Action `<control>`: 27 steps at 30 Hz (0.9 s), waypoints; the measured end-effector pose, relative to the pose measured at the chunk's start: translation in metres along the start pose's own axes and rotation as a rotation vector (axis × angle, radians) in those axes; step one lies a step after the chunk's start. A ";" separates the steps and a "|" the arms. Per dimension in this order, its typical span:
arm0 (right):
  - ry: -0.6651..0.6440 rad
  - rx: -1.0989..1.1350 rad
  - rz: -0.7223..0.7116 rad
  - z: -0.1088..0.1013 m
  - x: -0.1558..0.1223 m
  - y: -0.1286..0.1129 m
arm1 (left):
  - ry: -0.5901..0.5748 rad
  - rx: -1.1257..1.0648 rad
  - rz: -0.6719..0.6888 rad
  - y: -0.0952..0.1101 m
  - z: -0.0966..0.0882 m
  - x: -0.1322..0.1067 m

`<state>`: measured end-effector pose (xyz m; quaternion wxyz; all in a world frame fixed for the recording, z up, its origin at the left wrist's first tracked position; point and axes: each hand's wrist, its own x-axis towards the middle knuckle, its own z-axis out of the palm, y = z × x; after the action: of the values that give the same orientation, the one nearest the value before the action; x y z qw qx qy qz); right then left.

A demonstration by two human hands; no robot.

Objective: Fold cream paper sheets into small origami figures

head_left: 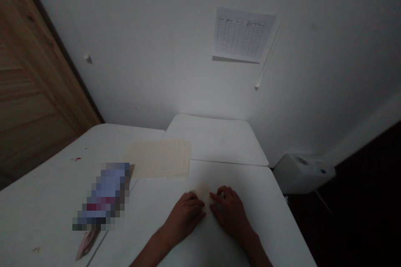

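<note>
Both hands rest close together on the white table (pixel 46 192), near its front middle. My left hand (pixel 184 217) has its fingers curled and pressed down on a pale sheet of paper (pixel 205 190) that barely shows against the tabletop. My right hand (pixel 230 210) lies just to the right, its fingers also bent and pressing on the same sheet. A stack of cream paper (pixel 161 158) lies a little beyond the hands, to the left.
A pixelated bluish flat object (pixel 103 196) lies on the table at left, with a small pinkish item (pixel 86 244) below it. A second white tabletop (pixel 216 137) stands against the wall. A printed chart (pixel 242 35) hangs on the wall. A white container (pixel 302 171) sits at right, a wooden door (pixel 31 91) at left.
</note>
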<state>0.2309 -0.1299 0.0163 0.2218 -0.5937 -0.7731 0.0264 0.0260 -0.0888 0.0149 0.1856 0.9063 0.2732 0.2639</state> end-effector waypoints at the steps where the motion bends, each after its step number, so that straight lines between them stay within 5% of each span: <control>1: 0.004 -0.001 0.000 0.000 0.000 0.000 | 0.008 0.004 -0.008 -0.002 0.003 0.001; 7: 0.035 0.031 0.019 0.001 -0.001 -0.001 | -0.037 0.070 -0.057 -0.006 0.007 -0.001; 20: 0.145 -0.005 -0.027 0.019 0.002 0.008 | -0.327 0.053 -0.330 -0.006 -0.016 0.024; 27: -0.046 0.131 -0.113 0.006 0.016 0.003 | -0.345 -0.021 -0.347 -0.006 -0.023 0.029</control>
<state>0.2280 -0.1129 0.0149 0.2435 -0.5325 -0.8069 0.0778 0.0314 -0.0627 0.0411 0.2814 0.8755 0.3861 0.0721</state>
